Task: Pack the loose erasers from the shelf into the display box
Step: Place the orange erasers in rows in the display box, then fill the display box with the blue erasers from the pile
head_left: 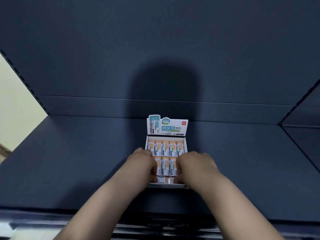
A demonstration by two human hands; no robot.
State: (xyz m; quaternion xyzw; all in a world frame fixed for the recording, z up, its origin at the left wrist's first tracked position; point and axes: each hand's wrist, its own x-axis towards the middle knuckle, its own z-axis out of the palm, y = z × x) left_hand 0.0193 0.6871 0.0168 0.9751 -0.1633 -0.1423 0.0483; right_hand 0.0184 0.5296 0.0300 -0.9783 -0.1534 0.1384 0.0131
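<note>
Display box (186, 146) was recorded on the dark blue shelf (69, 161), with its printed header card (167, 126) upright at the far side. Left hand (146, 163) and right hand (195, 164) were placed over the box's near half, fingers curled down among the erasers (165, 147). Whether either hand gripped an eraser could not be determined. 5 erasers were counted in the far row; 3 were seen between the hands. Wrappers were noted as orange, white and green.

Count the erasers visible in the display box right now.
10 erasers: five across the back row, three in the middle row, two partly seen at the front. Left hand and right hand cover row ends; more may be hidden.
</note>
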